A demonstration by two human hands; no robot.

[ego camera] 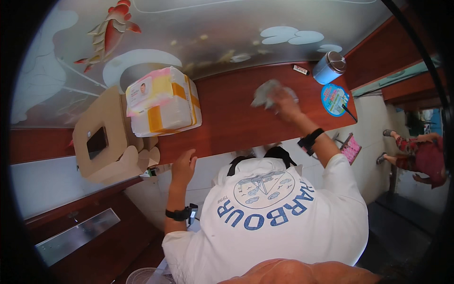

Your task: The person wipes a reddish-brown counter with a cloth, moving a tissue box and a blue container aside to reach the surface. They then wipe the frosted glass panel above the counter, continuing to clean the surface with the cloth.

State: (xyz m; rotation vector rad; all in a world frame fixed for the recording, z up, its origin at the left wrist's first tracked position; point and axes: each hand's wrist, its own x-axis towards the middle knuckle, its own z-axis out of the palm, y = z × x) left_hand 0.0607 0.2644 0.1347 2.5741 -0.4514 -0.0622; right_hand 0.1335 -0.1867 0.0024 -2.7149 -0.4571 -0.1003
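My right hand (286,103) presses down on a crumpled grey-white cloth (263,93) lying on the red-brown wooden tabletop (227,120). Its fingers look blurred. At the table's near edge, my left hand (184,167) holds nothing, with thumb and fingers apart. Beyond it stands a white foam box (161,122) bound with yellow tape, and a printed pink-and-yellow sheet (150,93) covers part of its top and side. Left of that is an open cardboard box (106,124), with a dark mobile phone (97,142) lying on its cardboard.
Toward the right end are a blue canister (325,72) with a metallic lid, a small white-and-dark item (301,70) and a round blue hand fan (333,99). A pink-seated stool (351,149) is on the floor. Another person (427,159) is farther right. A decorated wall backs the table.
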